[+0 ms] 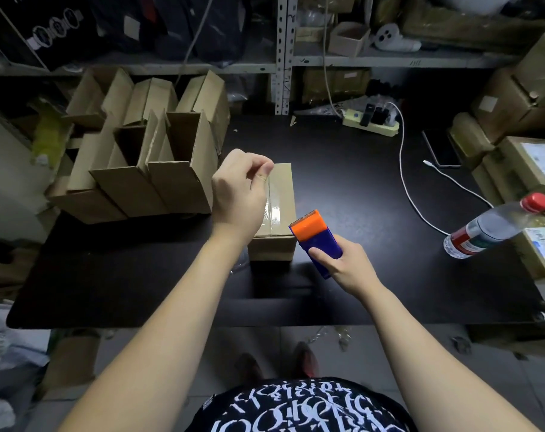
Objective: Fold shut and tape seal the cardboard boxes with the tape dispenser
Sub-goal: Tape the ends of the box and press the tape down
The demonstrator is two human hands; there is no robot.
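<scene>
"Small brown cardboard box (282,188), where does it sit?"

"Near the middle of the black table (358,188), flaps folded shut. A strip of clear glossy tape (273,210) runs along the top seam from the twelve o'clock edge to the six o'clock edge."

"And the left hand (238,194)?"

"It is above the box's nine o'clock side, fingers curled, thumb tip meeting the forefinger over the far end of the tape. I cannot tell whether the tape is caught between them."

"The right hand (347,263)?"

"Its fingers and thumb are wrapped round the blue plastic tape dispenser with the orange head (316,241). The orange end points towards eleven o'clock and lies right at the box's near corner, at its five o'clock. Whether it touches the cardboard is unclear."

"What else is on the table?"

"At ten o'clock there is a cluster of open brown cardboard boxes (140,163), flaps standing up, the nearest just beside the sealed one. At three o'clock stands a clear plastic bottle with a red cap (499,226). A white cable (403,176) trails from a pale yellow power strip (371,127) at one o'clock towards the bottle."
</scene>
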